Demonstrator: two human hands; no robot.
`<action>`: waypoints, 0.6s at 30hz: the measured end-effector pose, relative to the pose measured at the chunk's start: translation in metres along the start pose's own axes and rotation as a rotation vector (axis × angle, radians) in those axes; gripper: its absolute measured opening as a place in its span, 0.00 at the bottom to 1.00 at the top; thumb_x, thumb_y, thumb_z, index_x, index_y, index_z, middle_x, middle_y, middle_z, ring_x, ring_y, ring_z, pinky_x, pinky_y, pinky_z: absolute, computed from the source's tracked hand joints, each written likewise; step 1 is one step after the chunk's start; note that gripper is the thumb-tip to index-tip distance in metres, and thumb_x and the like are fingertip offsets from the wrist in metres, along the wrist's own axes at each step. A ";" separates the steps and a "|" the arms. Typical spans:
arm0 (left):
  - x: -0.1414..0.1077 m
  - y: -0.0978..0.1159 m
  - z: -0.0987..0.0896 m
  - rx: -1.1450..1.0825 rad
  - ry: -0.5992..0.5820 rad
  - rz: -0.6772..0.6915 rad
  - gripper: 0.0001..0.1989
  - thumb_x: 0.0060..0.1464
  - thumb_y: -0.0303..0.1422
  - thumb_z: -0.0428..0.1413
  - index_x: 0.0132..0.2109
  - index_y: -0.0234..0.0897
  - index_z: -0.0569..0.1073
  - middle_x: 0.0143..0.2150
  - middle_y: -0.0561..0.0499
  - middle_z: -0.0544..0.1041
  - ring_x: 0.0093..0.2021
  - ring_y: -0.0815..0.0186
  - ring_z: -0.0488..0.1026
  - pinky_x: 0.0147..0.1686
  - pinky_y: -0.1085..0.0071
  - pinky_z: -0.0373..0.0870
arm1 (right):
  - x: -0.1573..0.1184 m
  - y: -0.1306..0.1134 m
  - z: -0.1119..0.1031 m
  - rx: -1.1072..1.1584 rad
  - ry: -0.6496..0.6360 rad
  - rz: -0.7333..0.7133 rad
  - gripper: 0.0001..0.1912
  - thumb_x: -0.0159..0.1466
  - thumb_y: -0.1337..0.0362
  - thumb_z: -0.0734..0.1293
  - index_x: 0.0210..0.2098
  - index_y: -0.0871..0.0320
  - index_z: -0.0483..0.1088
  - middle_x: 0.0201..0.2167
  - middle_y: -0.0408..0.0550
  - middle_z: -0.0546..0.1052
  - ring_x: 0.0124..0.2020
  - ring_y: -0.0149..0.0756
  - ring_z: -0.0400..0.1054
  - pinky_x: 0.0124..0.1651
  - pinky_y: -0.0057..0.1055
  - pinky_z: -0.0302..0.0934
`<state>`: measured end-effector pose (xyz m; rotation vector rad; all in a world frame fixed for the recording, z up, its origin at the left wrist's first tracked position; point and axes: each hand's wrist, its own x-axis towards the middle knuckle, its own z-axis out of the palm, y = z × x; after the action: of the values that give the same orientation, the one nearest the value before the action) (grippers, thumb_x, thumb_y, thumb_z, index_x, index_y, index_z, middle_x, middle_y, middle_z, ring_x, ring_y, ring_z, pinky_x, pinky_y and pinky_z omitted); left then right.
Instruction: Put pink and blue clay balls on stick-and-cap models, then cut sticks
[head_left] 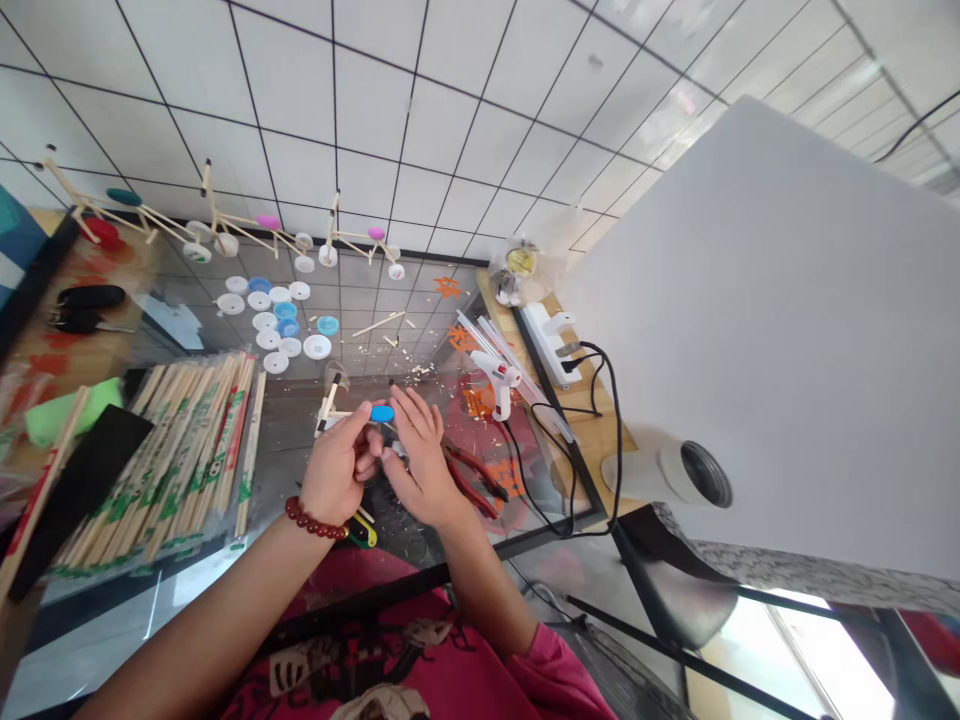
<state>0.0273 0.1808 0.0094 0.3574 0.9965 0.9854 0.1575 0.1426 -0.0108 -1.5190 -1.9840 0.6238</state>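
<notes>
My left hand, with a dark red bead bracelet at its wrist, is closed on a small model of wooden sticks with black ends. A blue oval piece sits on the model, between my two hands. My right hand has its fingers stretched out beside the blue piece, thumb apart; whether it bears on the model I cannot tell. Something white under the hands is mostly hidden. Red-handled pliers lie right of my right hand, and a yellow-and-black tool lies below my left wrist.
White and blue bottle caps lie on the glass table. Bagged wooden sticks are at left. A glue gun, clear glue sticks and a power strip with cords are at right. Finished-looking stick models line the wall.
</notes>
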 end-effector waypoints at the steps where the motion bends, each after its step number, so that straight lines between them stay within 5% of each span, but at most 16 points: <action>1: 0.000 0.000 0.000 0.001 0.000 0.005 0.20 0.42 0.44 0.69 0.33 0.32 0.75 0.16 0.58 0.68 0.12 0.79 0.51 0.12 0.81 0.45 | 0.000 0.001 0.001 0.004 0.005 -0.001 0.35 0.67 0.64 0.58 0.73 0.52 0.48 0.75 0.49 0.52 0.77 0.47 0.39 0.75 0.61 0.31; 8: -0.005 -0.002 -0.009 -0.033 0.000 0.060 0.19 0.48 0.46 0.65 0.38 0.33 0.77 0.19 0.55 0.72 0.13 0.78 0.53 0.13 0.80 0.46 | 0.002 0.003 -0.005 0.059 0.151 0.008 0.38 0.63 0.60 0.65 0.71 0.51 0.52 0.72 0.53 0.60 0.74 0.48 0.50 0.75 0.58 0.35; 12: -0.008 -0.003 -0.015 -0.019 -0.014 0.117 0.19 0.51 0.45 0.63 0.41 0.33 0.78 0.19 0.56 0.70 0.13 0.78 0.53 0.13 0.79 0.45 | 0.016 -0.006 -0.016 0.062 0.193 -0.010 0.31 0.61 0.59 0.68 0.64 0.51 0.64 0.69 0.52 0.65 0.72 0.48 0.55 0.74 0.54 0.38; 18: -0.011 -0.005 -0.015 -0.047 0.000 0.113 0.17 0.48 0.44 0.65 0.35 0.33 0.76 0.19 0.56 0.70 0.12 0.79 0.53 0.13 0.79 0.45 | 0.039 -0.013 -0.013 -0.038 0.165 0.023 0.18 0.58 0.60 0.71 0.48 0.49 0.74 0.63 0.49 0.73 0.70 0.51 0.58 0.73 0.59 0.31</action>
<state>0.0157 0.1667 0.0037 0.3780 0.9596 1.1086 0.1492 0.1773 0.0129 -1.5650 -1.8654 0.4565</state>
